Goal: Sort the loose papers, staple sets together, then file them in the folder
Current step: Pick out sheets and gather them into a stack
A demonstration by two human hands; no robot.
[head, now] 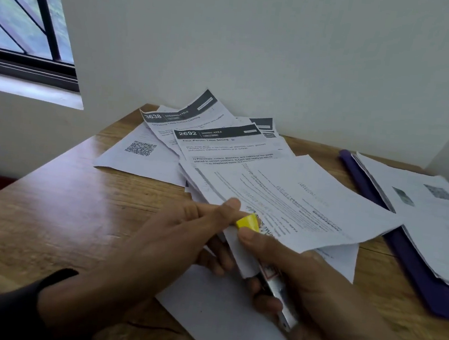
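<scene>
Right hand (289, 276) grips stapler (275, 280) w/ yellow tip over paper set (283, 201); left hand (183, 232) pinches corner—align edges square, then squeeze firmly.

We see a wooden table (47, 206) set against a plain white wall (258, 48), with a dark-framed window (30, 25) at upper left

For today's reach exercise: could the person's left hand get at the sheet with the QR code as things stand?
Probably not at once: the left hand is pinching the paper set at the stapler. The wooden table between it and the QR-code sheet looks unobstructed.
</scene>
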